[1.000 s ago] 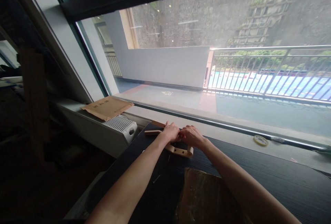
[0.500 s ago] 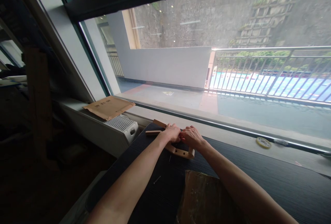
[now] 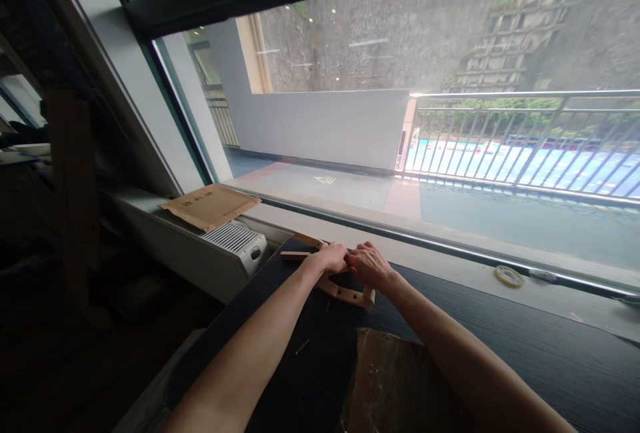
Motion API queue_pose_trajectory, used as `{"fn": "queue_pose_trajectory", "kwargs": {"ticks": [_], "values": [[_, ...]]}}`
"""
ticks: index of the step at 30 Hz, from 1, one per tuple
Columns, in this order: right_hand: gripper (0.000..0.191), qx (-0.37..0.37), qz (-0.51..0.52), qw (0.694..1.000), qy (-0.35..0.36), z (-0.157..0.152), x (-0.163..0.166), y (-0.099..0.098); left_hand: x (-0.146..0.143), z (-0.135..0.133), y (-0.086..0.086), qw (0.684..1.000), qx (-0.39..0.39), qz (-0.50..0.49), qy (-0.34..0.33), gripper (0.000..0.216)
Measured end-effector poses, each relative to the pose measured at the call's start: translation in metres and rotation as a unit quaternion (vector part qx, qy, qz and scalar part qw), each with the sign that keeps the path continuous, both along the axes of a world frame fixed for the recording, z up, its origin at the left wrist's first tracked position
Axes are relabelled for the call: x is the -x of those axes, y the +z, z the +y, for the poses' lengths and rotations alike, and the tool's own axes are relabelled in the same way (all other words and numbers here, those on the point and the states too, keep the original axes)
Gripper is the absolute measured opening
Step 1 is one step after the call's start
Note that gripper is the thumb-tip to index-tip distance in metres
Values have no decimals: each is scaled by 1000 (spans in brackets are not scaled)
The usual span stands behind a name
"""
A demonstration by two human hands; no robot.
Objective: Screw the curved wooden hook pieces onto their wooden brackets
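Note:
A pale wooden frame with curved, drilled pieces (image 3: 345, 294) lies near the window end of the dark table. Over its middle is my left hand (image 3: 333, 258), its fingers curled round the wood. My right hand (image 3: 369, 265) meets it from the right with bent fingers, above the frame's right end; what its fingertips pinch is hidden. Two wooden arms of the frame (image 3: 295, 256) stick out left of my left hand. A thin metal screw (image 3: 303, 347) lies on the table nearer to me, and another small screw (image 3: 328, 306) lies just below the frame.
Plastic-wrapped brown cardboard (image 3: 385, 379) lies on the black table (image 3: 480, 326) under my right forearm. A brown envelope (image 3: 213, 206) rests on the white slatted unit (image 3: 240, 239) at left. A tape roll (image 3: 509, 276) sits on the sill below the large window.
Both hands stay at the frame with almost no visible movement. The frame's left arms have shifted very slightly to the left.

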State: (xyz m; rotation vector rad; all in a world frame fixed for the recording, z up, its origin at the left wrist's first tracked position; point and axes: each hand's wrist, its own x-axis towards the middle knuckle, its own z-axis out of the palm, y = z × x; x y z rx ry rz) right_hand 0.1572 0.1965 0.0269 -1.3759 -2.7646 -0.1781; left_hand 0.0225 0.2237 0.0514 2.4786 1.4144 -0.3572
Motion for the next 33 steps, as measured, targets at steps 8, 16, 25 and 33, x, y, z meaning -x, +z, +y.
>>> {"fn": "queue_pose_trajectory", "kwargs": {"ticks": [8,16,25,33], "values": [[18,-12,45,999,-11,0,3,-4,2,-3,2,1000,-16,-7,4,29],[16,52,118,992,-7,-7,-12,12,-3,-6,-2,991,-122,-32,35,24],[19,195,155,966,-65,-9,-20,-2,46,17,0,977,-182,-24,112,31],[26,146,182,970,-74,-3,-6,22,86,10,3,978,-156,0,139,31]]}}
